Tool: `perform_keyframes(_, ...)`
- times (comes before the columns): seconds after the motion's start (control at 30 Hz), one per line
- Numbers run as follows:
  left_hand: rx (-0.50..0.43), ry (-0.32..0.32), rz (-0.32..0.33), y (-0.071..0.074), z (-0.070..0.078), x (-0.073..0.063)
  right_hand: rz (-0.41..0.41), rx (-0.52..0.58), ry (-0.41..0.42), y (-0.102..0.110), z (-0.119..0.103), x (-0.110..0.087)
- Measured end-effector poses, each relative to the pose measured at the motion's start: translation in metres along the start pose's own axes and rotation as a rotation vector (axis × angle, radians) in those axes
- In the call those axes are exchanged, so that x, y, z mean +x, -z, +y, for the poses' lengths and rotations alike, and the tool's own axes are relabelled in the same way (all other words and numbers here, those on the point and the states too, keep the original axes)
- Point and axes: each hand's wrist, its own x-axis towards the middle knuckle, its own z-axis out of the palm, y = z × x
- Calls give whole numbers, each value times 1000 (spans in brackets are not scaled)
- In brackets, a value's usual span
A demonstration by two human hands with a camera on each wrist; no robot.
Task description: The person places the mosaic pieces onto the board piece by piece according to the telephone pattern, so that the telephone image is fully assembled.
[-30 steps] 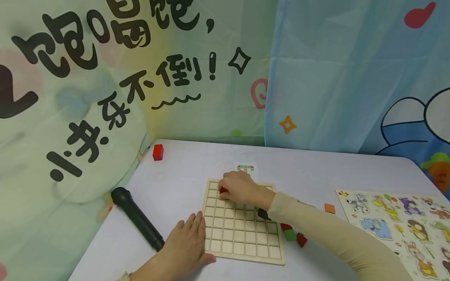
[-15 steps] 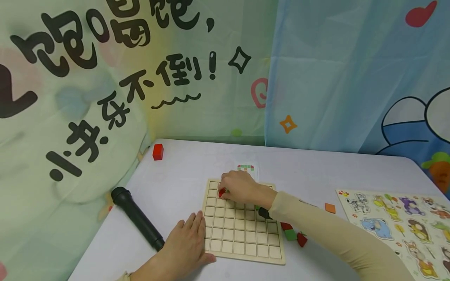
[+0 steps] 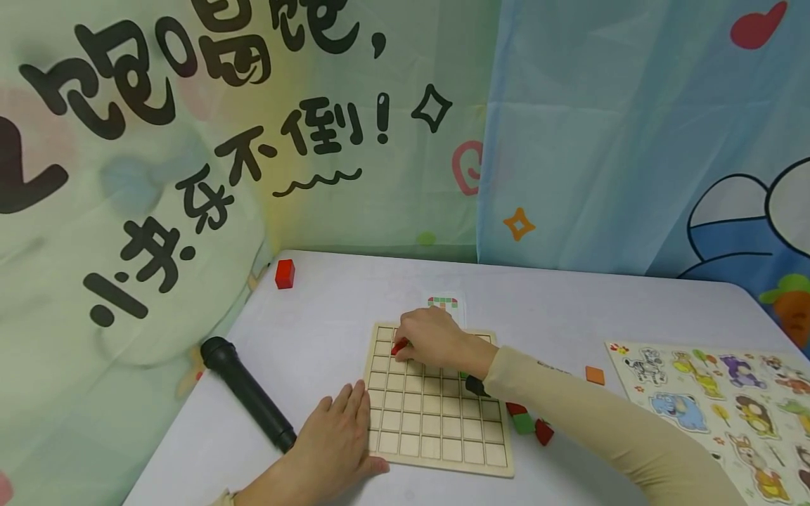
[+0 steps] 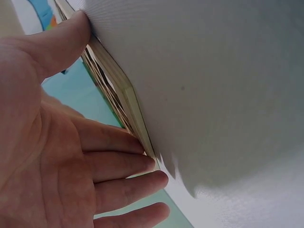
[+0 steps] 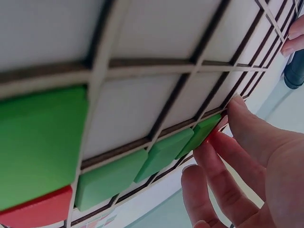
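A wooden grid board (image 3: 439, 425) lies on the white table. My right hand (image 3: 436, 337) is over its far left part, where thumb and fingers pinch a small red block (image 3: 399, 347). In the right wrist view that red block (image 5: 221, 124) is mostly covered by the fingertips, beside a row of green blocks (image 5: 113, 178) set in the grid. A larger-looking green block (image 5: 40, 147) and another red block (image 5: 38, 209) sit nearer that camera. My left hand (image 3: 335, 432) lies with straight fingers against the board's left edge (image 4: 133, 107), thumb at the near corner.
Behind the board is a pattern card (image 3: 443, 303). A black microphone (image 3: 249, 393) lies at left, and a red block (image 3: 285, 274) stands far left. To the right are a green block (image 3: 523, 423), red pieces (image 3: 543, 432), an orange block (image 3: 594, 375) and an animal picture board (image 3: 715, 400).
The pinched red block has shifted slightly left and turned a little between the right fingers. My left hand and the board have stayed in place.
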Motion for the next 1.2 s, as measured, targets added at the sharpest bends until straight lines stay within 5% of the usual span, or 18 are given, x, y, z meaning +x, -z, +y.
perform_keyframes(0.33,-25,0,-8,0,2,1,-6,-27,3,6,1,-9)
perform_keyframes(0.67,1,0,10,1,3,0,5,-36,-54,29,19,-43)
perform_keyframes(1.2,-18,2,-6,3,1,0,-10,-14,-344,49,68,-181)
